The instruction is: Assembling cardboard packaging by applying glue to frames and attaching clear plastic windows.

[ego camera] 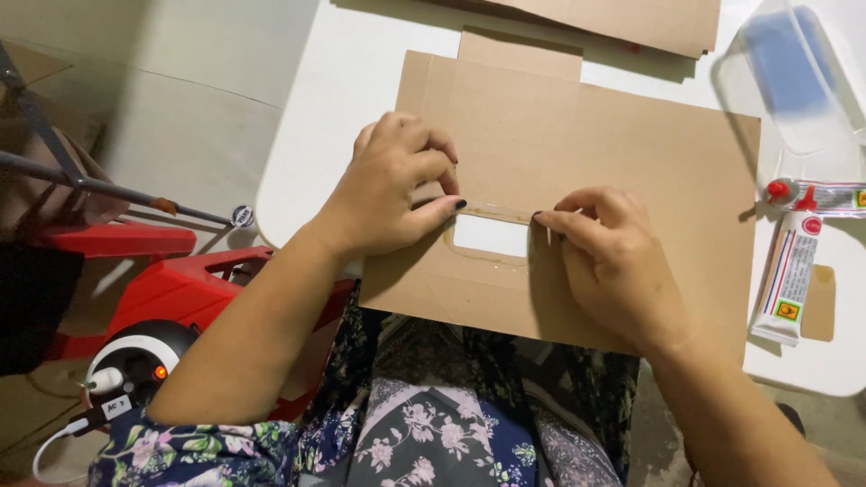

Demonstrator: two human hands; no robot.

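Head view: both hands' grips, left hand [392, 185] and right hand [609, 257], pinch clear strip [499, 213] on brown cardboard [631, 162].

— How's the light where you're working?

— Soft and warm, falling from above and a little behind me. My white worktop [316, 135] is evenly lit, with no harsh glare, only a faint sheen on the clear plastic lidded box [794, 81] at the far right.

— Any shadows?

— Gentle ones. My left hand [392, 185] and right hand [613, 261] each cast a soft, short shadow on the flat brown cardboard sheet [631, 153]. The white glue tube with a red cap [789, 271] throws a thin shadow to its left.

— Is it sharp?

— The middle is crisp. The plastic box is smeared and out of focus, and the left edge looks dim and slightly blurred, my flowered lap darker.
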